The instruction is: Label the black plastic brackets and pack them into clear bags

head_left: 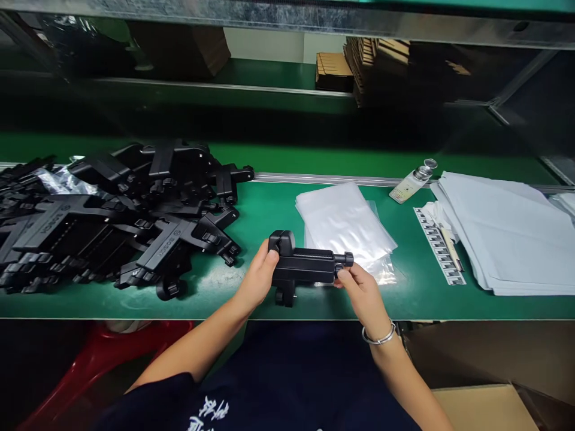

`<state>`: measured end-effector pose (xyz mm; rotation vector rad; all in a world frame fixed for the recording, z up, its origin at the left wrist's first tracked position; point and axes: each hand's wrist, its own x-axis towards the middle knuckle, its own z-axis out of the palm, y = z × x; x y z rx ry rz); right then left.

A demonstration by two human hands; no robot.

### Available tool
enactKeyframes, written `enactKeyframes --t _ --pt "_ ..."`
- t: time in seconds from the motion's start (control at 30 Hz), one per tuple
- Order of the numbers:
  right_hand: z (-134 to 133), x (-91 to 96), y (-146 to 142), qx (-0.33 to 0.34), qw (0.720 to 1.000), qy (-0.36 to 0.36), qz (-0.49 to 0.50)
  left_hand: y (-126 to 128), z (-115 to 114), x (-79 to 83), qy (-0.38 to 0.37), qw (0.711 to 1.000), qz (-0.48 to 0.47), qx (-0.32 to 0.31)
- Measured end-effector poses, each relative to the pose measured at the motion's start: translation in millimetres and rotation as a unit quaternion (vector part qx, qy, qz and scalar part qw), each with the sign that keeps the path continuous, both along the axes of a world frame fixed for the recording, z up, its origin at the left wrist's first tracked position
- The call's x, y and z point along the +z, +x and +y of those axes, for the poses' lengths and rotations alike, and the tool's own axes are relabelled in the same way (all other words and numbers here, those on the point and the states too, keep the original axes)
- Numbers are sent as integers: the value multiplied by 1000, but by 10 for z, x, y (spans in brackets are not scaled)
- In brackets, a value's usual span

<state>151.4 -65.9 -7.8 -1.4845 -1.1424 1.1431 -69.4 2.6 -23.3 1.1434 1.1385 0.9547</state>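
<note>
Both hands hold one black plastic bracket (305, 266), lifted just above the front of the green bench. My left hand (258, 278) is closed round its left end, thumb on top near a rounded clamp part. At the other end, the fingers of my right hand (362, 293) pinch a small knob below a protruding black peg. Behind the bracket lies a stack of clear plastic bags (344, 218). A large heap of similar black brackets (166, 242), some marked BOSCH, covers the bench to the left.
Right of the bags, a small bottle (411, 184) leans or lies tilted. Beyond it are a strip of printed labels (439, 245), a pen (450, 248) and a stack of white sheets (516, 233). Cardboard pieces (335, 70) stand on the rear shelf. A red stool (96, 359) is below, left.
</note>
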Motion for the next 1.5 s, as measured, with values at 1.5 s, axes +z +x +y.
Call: enactKeyframes --t 1.5 --pt "169 -269 -48 -154 951 -3 269 390 123 481 9 943 -198 -266"
